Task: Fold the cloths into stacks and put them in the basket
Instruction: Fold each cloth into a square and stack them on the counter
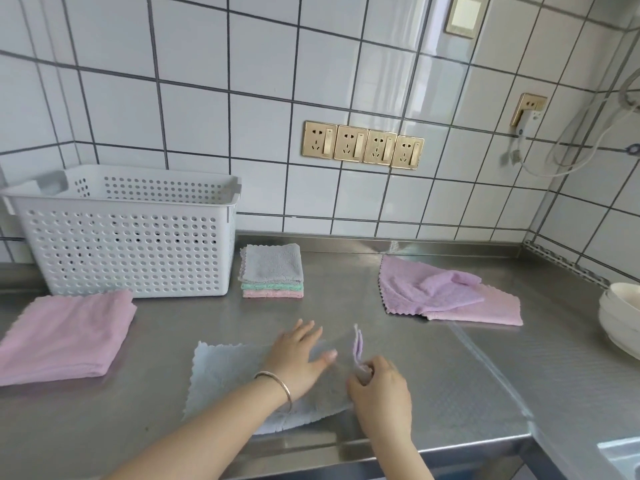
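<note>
A grey-blue cloth [225,372] lies spread on the steel counter in front of me. My left hand [298,355] presses flat on its middle with straight fingers. My right hand [381,386] pinches the cloth's right edge and lifts it, so the lilac underside stands upright. A folded stack of cloths [272,271], grey on top with green and pink below, sits beside the white perforated basket [131,244] at the back left. A folded pink cloth [65,334] lies at the left. Loose lilac and pink cloths [446,292] lie at the back right.
Stacked white bowls [623,317] stand at the right edge. Gold wall sockets [362,145] and a plugged-in white cable [530,123] are on the tiled wall. The counter's front edge [346,452] runs just below my hands.
</note>
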The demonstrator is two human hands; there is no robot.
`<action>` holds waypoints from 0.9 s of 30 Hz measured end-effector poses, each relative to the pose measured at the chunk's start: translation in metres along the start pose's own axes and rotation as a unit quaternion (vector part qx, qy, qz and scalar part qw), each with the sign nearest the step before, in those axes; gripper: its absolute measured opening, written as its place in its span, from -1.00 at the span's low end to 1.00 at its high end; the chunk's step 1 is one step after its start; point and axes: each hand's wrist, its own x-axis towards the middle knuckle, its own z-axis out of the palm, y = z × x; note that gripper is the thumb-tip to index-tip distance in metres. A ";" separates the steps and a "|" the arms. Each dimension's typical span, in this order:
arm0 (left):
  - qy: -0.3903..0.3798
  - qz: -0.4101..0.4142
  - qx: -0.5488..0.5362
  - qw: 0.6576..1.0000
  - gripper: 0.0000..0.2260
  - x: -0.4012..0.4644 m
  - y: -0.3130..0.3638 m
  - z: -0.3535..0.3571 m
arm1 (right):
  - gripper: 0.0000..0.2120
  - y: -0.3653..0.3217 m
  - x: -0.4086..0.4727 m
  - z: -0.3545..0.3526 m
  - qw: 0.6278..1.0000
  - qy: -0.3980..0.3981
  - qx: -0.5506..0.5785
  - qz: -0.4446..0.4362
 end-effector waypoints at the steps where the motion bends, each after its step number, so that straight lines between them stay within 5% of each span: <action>1: 0.039 -0.027 -0.085 0.995 -0.43 -0.001 0.003 -0.007 | -0.81 -0.006 -0.002 0.004 0.997 0.056 0.021 -0.051; 3: 0.059 -0.086 -0.267 0.958 -0.66 -0.003 0.008 -0.023 | -0.71 -0.019 -0.005 0.015 0.979 0.113 0.013 -0.170; 5: 0.053 -0.127 -0.360 0.923 -0.61 -0.009 0.007 -0.038 | -0.71 -0.034 -0.010 0.028 0.953 0.135 -0.016 -0.272; 10: 0.084 -0.147 -0.296 0.940 -0.59 -0.027 -0.035 -0.061 | -0.77 -0.064 -0.029 0.055 0.910 0.096 0.010 -0.404; 16: 0.150 -0.199 -0.250 0.936 -0.56 -0.060 -0.094 -0.060 | -0.33 -0.054 -0.046 0.081 0.919 -0.021 -0.011 -0.393; 27: 0.145 -0.246 -0.151 0.947 -0.59 -0.088 -0.102 -0.049 | -0.30 -0.042 -0.046 0.082 0.933 -0.097 -0.036 -0.344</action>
